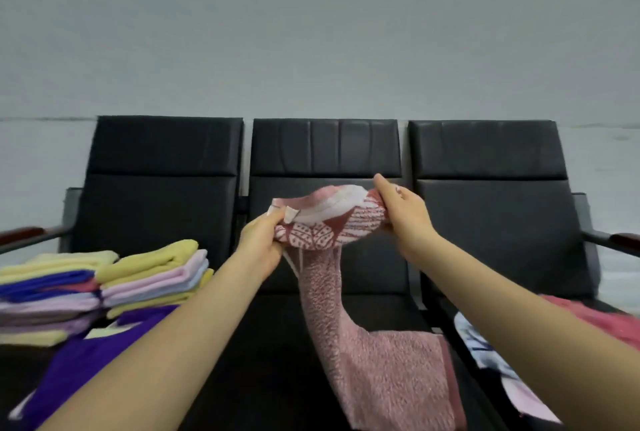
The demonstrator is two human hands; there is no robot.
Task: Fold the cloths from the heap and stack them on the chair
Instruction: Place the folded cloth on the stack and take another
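Pink towel (374, 344) hangs in the centre of the frame, its top edge bunched between your two hands above the middle chair seat (270, 344), its lower part draping down onto that seat toward the bottom edge. Your left hand (263, 240) has its fingers curled around the left end of the bunched edge, and your right hand (403, 214) pinches the right end, thumb up.

The likely trouble, as I judge it, is the bunching: you hold a wad, not two clean corners, so a fold started from here could come out skewed, with layers trapped inside. A loose loop or tag dangling below your left hand could also end up folded in. The trailing part resting on the seat may drag and twist if you lift unevenly.

The towel is soft looped terry with a nubbly face, and a woven leaf-patterned band in red and white runs along the held edge. The seat is smooth black padded leatherette. At lower left, the stacks of folded cloths (104, 288) are flat, plush rectangles in yellow, pink, blue and lilac, with a purple cloth (86, 365) lying in front of them. The heap (595, 323) of crumpled cloths sits at lower right.
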